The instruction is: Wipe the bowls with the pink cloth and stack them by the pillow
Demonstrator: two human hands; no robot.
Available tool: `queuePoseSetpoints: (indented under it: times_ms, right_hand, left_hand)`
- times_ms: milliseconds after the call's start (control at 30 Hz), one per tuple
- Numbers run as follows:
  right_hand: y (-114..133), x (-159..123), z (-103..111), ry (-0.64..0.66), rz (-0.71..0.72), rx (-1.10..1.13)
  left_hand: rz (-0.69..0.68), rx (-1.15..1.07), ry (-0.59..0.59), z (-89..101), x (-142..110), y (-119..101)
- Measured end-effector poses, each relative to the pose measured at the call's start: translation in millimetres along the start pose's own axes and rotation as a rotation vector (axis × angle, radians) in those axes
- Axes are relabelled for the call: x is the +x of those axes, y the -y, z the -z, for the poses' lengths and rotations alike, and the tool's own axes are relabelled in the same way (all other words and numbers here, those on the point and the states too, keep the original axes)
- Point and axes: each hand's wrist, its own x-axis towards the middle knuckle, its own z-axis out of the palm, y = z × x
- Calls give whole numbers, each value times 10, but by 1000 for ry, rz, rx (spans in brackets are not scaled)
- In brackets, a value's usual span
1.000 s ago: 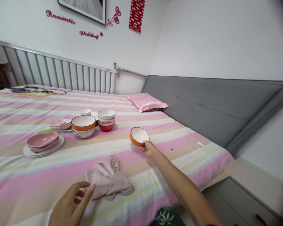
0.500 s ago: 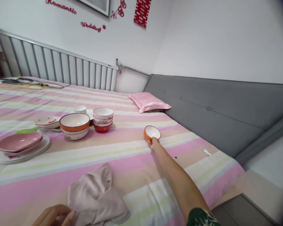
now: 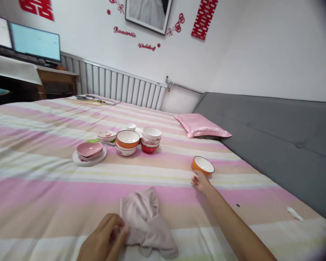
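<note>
Sitting just beyond the right grip (image 3: 202, 182), an orange bowl (image 3: 203, 165) with a white inside and a dark rim tilts its opening up and rightward. The grip meets the near, lower side of the bowl's outer wall, its visible fingers loosely curled below and to the left; whether it has firm hold of the bowl, or whether the base touches the striped bedsheet (image 3: 57, 203), cannot be told. The left grip (image 3: 104, 237) is half open, a gap showing between the thumb and bent forefinger, at the left edge of a crumpled pinkish-grey cloth (image 3: 148, 224). Well to the left of the orange bowl stands a bowl stack with a red bottom bowl (image 3: 150, 148), and close beside it another stack topped by an orange-banded bowl (image 3: 127, 144). Farther left, a pink dish (image 3: 89, 148) sits over white plates (image 3: 101, 158). Beyond the orange bowl, a pink satin pillow (image 3: 202, 125) lies beside the grey headboard (image 3: 274, 123).
</note>
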Motion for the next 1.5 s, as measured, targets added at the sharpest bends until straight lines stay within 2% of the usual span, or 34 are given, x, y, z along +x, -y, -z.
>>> queuePoseSetpoints:
  times_ms: [133,233,333,433,500,633,733,967,1100,1167,1267,1333,1400,1500]
  right_hand:
    - [88,-343,-569,201,242,-238]
    - [277,-620,-1116,334,507,-433]
    - [500,-887,-1665,392,809,-619]
    - [666,-1098,-2134,365,1084,-788]
    - [721,-1174,-2391,306,1203,-897]
    - [727,-1155,-2774,179,1285,-1121]
    - [710,-1071,-2942,127,1290,-1260]
    - [712,-1028,-3025,73,1310,-1432]
    - [805,-1229,-2959,21,1374,-1409]
    - [888,-1418,-2862,-14,1427,-1360]
    - [956,-1791,-2590,-33,1534,-1263]
    - [886,-2058,-2348,2,1603,-1210]
    - [692,-2293,-2112,67,1651,-1188]
    - [213,-2540,-1855,215,1713,-1138]
  left_hand:
    - [17,18,-21,15,-7,-44]
    - [16,8,-55,53,-21,-48]
    - [0,-20,-96,118,-54,-35]
    - [-11,-40,-136,181,-87,-24]
    - [-10,-42,-174,211,-101,-17]
    - [-24,-44,-215,233,-108,17]
    - [-40,-47,-229,235,-104,61]
    - [-28,-73,-250,265,-91,118]
    - [-16,-135,-281,279,-87,145]
    - [46,-225,-325,292,-78,162]
    - [209,-516,-436,329,-43,171]
    - [295,-781,-540,369,-16,151]
    - [345,-1067,-573,424,-3,107]
    - [400,-1491,-475,526,-14,10]
